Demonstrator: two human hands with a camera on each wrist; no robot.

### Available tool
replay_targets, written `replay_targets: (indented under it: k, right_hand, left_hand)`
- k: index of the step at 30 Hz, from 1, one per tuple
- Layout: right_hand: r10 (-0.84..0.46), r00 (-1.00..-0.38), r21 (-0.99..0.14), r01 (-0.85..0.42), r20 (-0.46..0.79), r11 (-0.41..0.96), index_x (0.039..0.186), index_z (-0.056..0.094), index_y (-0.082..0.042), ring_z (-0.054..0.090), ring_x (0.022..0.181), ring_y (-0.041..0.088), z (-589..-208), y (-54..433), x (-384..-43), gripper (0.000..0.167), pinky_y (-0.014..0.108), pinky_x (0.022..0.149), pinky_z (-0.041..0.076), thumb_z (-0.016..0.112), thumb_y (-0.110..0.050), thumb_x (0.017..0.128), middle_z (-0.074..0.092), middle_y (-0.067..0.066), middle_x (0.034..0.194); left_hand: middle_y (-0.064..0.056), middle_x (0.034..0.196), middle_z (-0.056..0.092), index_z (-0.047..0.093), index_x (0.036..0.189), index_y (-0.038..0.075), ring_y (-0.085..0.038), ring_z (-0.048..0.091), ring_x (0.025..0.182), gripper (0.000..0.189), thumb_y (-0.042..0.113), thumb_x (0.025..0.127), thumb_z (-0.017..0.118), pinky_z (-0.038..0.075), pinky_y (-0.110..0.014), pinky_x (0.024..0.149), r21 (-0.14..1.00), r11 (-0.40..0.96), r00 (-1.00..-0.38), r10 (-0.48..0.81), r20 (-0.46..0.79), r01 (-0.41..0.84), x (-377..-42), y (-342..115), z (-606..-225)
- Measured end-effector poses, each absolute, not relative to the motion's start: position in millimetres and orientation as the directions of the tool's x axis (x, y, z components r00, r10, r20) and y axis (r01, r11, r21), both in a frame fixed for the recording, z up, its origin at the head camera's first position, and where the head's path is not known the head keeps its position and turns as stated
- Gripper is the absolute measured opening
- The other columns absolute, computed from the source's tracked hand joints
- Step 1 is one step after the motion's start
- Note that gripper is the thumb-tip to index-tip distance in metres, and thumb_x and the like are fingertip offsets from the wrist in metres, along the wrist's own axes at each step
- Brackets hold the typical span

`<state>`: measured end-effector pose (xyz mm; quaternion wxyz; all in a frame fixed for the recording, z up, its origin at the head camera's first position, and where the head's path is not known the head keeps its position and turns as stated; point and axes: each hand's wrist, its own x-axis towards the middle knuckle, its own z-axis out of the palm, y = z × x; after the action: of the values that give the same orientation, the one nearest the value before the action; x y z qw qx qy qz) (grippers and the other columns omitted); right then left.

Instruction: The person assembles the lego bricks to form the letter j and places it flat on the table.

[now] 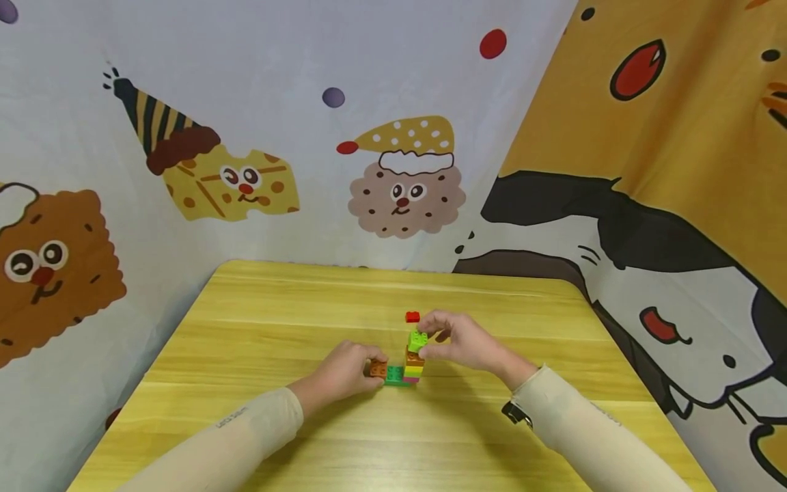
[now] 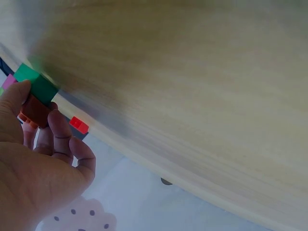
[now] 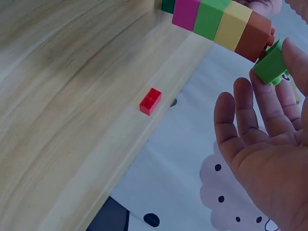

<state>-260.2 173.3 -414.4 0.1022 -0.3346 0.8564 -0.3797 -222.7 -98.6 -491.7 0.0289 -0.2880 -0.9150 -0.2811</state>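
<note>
My right hand [image 1: 464,342] pinches a lime green toy brick [image 3: 269,66] between thumb and index finger. The brick tilts at the top of a stack, close against the studs of a brown brick [image 3: 254,37]. Below that brown one come a yellow brick [image 3: 233,25], a green brick [image 3: 211,18] and a magenta brick [image 3: 185,13]. They stand on one end of a dark green base brick [image 1: 395,374]. At its other end sits a second brown brick [image 1: 378,369]. My left hand [image 1: 347,372] grips this end, thumb on the dark green [image 2: 36,82], fingers around the brown.
A small red brick [image 1: 412,317] lies alone on the wooden table [image 1: 277,307], behind the stack. A cloth with cartoon prints [image 1: 295,232] hangs beyond the table's far edge. Something black [image 1: 516,414] shows at the right sleeve's cuff.
</note>
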Motion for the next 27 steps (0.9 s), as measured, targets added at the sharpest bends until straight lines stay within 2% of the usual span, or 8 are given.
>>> replay_targets:
  k: [4, 11, 17, 21, 24, 27]
  right_hand:
    - [-0.655, -0.749, -0.69, -0.526, 0.1, 0.497, 0.114, 0.065, -0.024, 0.061, 0.101, 0.011, -414, 173, -259, 0.034, 0.043, 0.089, 0.05, 0.081, -0.027, 0.084, 0.066, -0.015, 0.108]
    - [-0.676, -0.727, -0.649, -0.573, 0.121, 0.5, 0.116, 0.064, -0.022, 0.062, 0.103, 0.027, -411, 171, -253, 0.037, 0.044, 0.091, 0.049, 0.081, -0.028, 0.084, 0.065, -0.016, 0.11]
    - [-0.684, -0.72, -0.66, -0.57, 0.115, 0.489, 0.122, 0.063, -0.019, 0.061, 0.104, 0.015, -412, 171, -249, 0.043, 0.042, 0.091, 0.049, 0.077, -0.037, 0.086, 0.064, -0.016, 0.116]
    - [-0.644, -0.76, -0.759, -0.471, 0.09, 0.45, 0.129, 0.06, -0.021, 0.058, 0.112, 0.014, -416, 172, -246, 0.039, 0.044, 0.094, 0.048, 0.066, -0.039, 0.095, 0.063, -0.007, 0.124]
    - [-0.599, -0.8, -0.861, -0.33, 0.037, 0.388, 0.134, 0.058, -0.025, 0.055, 0.121, 0.018, -421, 172, -242, 0.037, 0.048, 0.099, 0.045, 0.056, -0.041, 0.101, 0.06, 0.0, 0.133]
    - [-0.559, -0.828, -0.943, -0.154, -0.039, 0.295, 0.138, 0.056, -0.025, 0.05, 0.129, 0.023, -426, 172, -238, 0.04, 0.054, 0.102, 0.042, 0.051, -0.044, 0.102, 0.054, 0.005, 0.141]
  left_hand:
    - [0.007, 0.096, 0.073, 0.075, 0.107, 0.014, -0.001, 0.056, 0.072, 0.033, 0.026, 0.078, 0.085, 0.05, -0.023, 0.072, 0.495, 0.675, -0.83, 0.513, 0.218, 0.547, -223, -99, -492]
    - [0.007, 0.094, 0.073, 0.075, 0.106, 0.013, -0.001, 0.057, 0.072, 0.032, 0.024, 0.078, 0.085, 0.05, -0.022, 0.071, 0.505, 0.67, -0.831, 0.511, 0.218, 0.544, -222, -99, -491]
    - [0.008, 0.094, 0.073, 0.075, 0.106, 0.014, -0.001, 0.058, 0.076, 0.032, 0.024, 0.078, 0.086, 0.051, -0.023, 0.072, 0.51, 0.669, -0.834, 0.504, 0.223, 0.541, -222, -98, -493]
    - [0.008, 0.094, 0.073, 0.075, 0.106, 0.014, -0.001, 0.059, 0.076, 0.032, 0.023, 0.077, 0.085, 0.051, -0.023, 0.073, 0.512, 0.666, -0.833, 0.505, 0.226, 0.542, -222, -98, -493]
    - [0.008, 0.094, 0.073, 0.075, 0.106, 0.014, -0.001, 0.059, 0.077, 0.032, 0.023, 0.077, 0.086, 0.051, -0.024, 0.073, 0.508, 0.668, -0.833, 0.504, 0.228, 0.544, -222, -98, -493]
    - [0.008, 0.094, 0.073, 0.075, 0.106, 0.014, -0.001, 0.059, 0.076, 0.032, 0.023, 0.077, 0.086, 0.051, -0.024, 0.073, 0.507, 0.67, -0.833, 0.503, 0.228, 0.543, -221, -98, -493]
